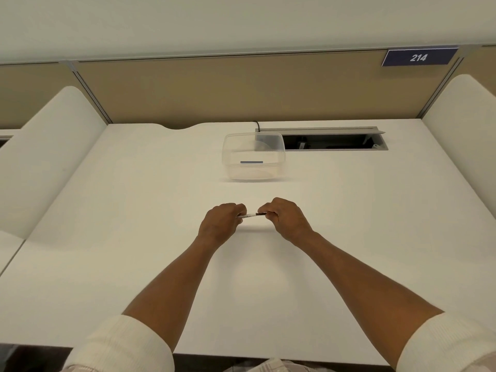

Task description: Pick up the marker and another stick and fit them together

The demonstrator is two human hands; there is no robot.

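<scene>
I have the marker point(249, 215) held level between both hands at the centre of the frame, just above the white desk point(134, 237). My left hand point(221, 220) is curled round the white barrel; my right hand point(284, 218) pinches the dark end — the cap, as far as I can tell. I judge this to be the cap step: either pulling it off or seating it, and the frame does not tell me which. The next move calls for a straight pull or push along the barrel, with the left hand steady. Above the hands, well apart from them, stands a clear plastic tub point(253, 157) with no lid — it looks to hold nothing, save a blue strip on its near wall. To its right is an open cable tray point(335, 140).
</scene>
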